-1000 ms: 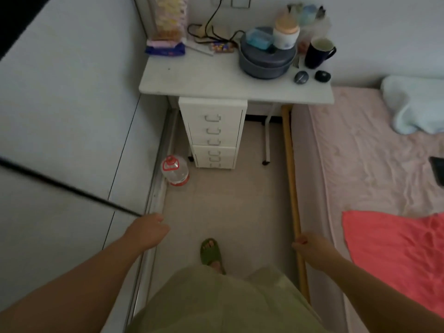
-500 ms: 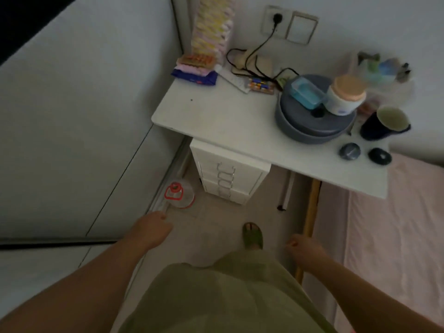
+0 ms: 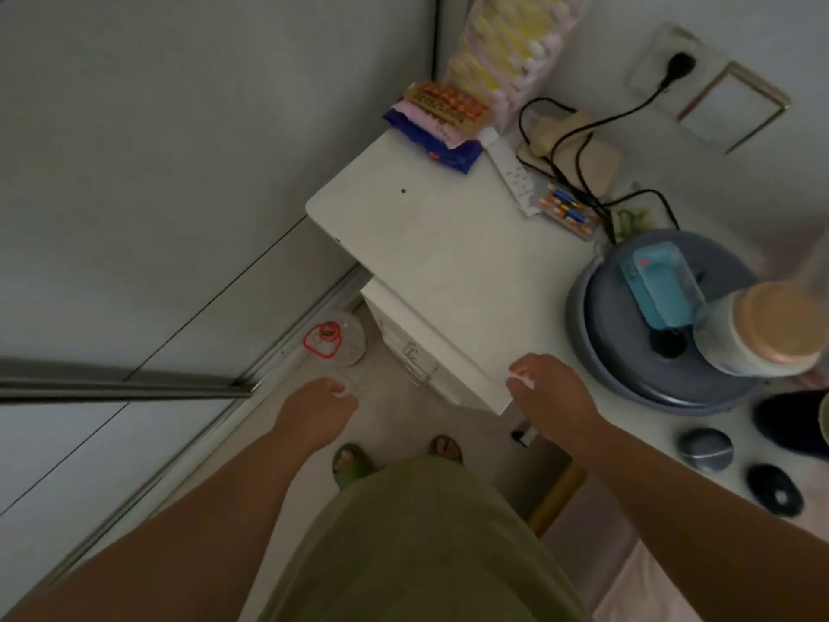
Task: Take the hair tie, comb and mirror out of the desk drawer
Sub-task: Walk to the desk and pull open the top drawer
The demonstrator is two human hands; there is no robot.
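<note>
The white drawer unit (image 3: 406, 338) stands under the white desk (image 3: 439, 262), its drawers closed, with a metal handle (image 3: 419, 363) showing below the desk edge. The hair tie, comb and mirror are not visible. My left hand (image 3: 316, 408) hangs over the floor just left of the drawer unit, fingers loosely curled, holding nothing. My right hand (image 3: 554, 397) is at the desk's front edge, to the right of the drawer unit, also holding nothing.
On the desk are a grey pot (image 3: 664, 347) with a blue box and a jar on top, snack packets (image 3: 433, 123), batteries, cables, a dark mug and two small pebble-shaped things (image 3: 704, 448). A water bottle (image 3: 332, 338) stands on the floor by the wardrobe's sliding door (image 3: 134, 195). The bed lies at lower right.
I have walked up to the desk, which now fills the view from above. Both hands have come forward, the right one reaching the desk's front edge.
</note>
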